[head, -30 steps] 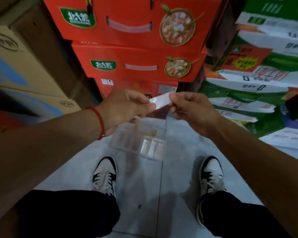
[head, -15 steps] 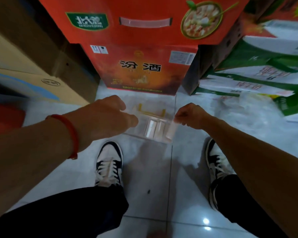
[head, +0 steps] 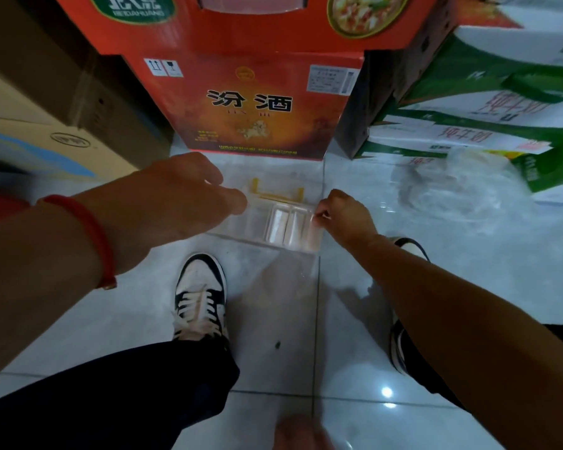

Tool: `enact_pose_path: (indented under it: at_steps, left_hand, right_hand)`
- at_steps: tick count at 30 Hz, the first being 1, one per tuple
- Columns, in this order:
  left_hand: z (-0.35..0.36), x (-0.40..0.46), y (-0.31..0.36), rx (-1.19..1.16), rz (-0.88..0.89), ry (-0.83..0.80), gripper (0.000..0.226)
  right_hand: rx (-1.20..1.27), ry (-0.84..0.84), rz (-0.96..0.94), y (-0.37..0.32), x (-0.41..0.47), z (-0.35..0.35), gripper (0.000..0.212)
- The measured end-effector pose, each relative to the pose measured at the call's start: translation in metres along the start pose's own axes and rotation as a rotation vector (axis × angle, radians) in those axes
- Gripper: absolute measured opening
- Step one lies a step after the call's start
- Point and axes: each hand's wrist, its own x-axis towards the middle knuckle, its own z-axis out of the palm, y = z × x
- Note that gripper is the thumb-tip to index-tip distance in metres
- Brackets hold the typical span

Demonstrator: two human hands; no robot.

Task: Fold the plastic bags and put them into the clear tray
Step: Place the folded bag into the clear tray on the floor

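A clear tray (head: 257,219) with yellow clips at its far edge lies on the tiled floor between my feet. Two folded white bags (head: 278,226) stand side by side in it. My right hand (head: 342,214) is at the tray's right end, fingers curled, pinching a folded plastic bag (head: 312,233) that sits at the tray's right side. My left hand (head: 179,203) hovers over the tray's left end with curled fingers; I cannot see anything in it. Loose clear plastic bags (head: 452,186) lie on the floor to the right.
A red carton (head: 260,105) stands just behind the tray, with more red boxes stacked on it. Brown cartons (head: 46,134) are at the left, green and white boxes (head: 485,102) at the right. My two sneakers (head: 202,297) flank a strip of bare floor.
Both hands dropped from chest height down to the tray. The folded bag, held between both hands before, is now in my right hand alone at the tray's right end.
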Motion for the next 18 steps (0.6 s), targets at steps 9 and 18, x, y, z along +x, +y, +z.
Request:
enact_pose_path:
  at_steps: [9, 18]
  left_hand:
    - [0.001, -0.005, 0.008, -0.025, 0.004, -0.04, 0.034]
    - [0.003, -0.019, 0.026, 0.114, 0.114, -0.029, 0.017]
  right_hand:
    - [-0.059, 0.135, 0.003, -0.01, -0.013, 0.008, 0.018]
    - [-0.032, 0.105, -0.031, -0.01, -0.041, 0.008, 0.039]
